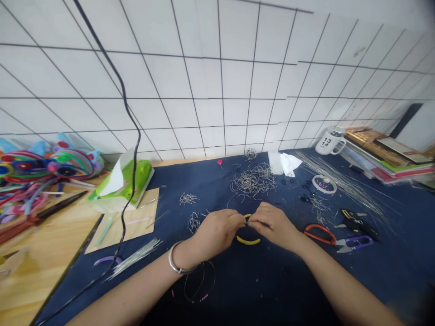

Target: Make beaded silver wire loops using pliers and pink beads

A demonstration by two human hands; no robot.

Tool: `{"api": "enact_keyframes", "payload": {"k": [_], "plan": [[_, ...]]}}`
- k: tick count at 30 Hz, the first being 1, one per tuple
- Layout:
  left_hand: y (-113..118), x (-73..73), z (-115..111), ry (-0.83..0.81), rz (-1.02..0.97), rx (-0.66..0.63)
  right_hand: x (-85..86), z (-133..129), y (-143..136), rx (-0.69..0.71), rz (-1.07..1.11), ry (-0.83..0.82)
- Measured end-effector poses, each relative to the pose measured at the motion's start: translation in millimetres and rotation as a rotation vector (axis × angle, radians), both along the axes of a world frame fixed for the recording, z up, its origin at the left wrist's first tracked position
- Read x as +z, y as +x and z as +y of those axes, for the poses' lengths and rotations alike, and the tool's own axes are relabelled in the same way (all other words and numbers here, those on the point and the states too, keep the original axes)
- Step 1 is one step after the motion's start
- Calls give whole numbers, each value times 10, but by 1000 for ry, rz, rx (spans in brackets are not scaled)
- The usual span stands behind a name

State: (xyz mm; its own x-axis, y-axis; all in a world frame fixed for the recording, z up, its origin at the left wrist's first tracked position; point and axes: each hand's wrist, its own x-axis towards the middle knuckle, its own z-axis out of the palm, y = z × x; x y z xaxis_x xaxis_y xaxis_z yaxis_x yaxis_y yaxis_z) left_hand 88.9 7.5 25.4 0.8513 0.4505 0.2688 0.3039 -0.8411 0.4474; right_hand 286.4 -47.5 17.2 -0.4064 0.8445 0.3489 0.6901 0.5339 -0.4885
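My left hand (220,230), with a silver bangle on its wrist, is closed, its thumb and fingertips pressed together. Just across from it, my right hand (274,225) is closed in a pinch too. The fingertips of both almost meet; whatever is between them is too small to make out. Below the fingertips a curved yellow piece (248,241) lies on the dark blue mat (268,280). Another bit of yellow shows behind them, perhaps the same tool's second handle. Tangled short wires (253,180) lie beyond the hands. A thin wire loop with pink beads (204,297) rests near my left wrist.
At right are orange-handled cutters (321,234), purple snips (360,242), a bead dish (324,184), long straight wires (336,179) and a white mug (330,141). Leftward lie a wire bundle (137,257), a green tissue pack (141,179) and a hanging black cable (124,93).
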Motion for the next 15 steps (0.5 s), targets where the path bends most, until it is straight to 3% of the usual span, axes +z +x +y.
{"api": "enact_keyframes", "payload": {"k": [5,10,15], "plan": [[-26,54,97,-418,-153,20,77,-9,103,-42,65,-28],[-25,-20,183,-815,-272,64,98,-25,185,-122,78,-49],[-8,-57,181,-947,-271,87,92,-37,163,-118,96,-62]]}}
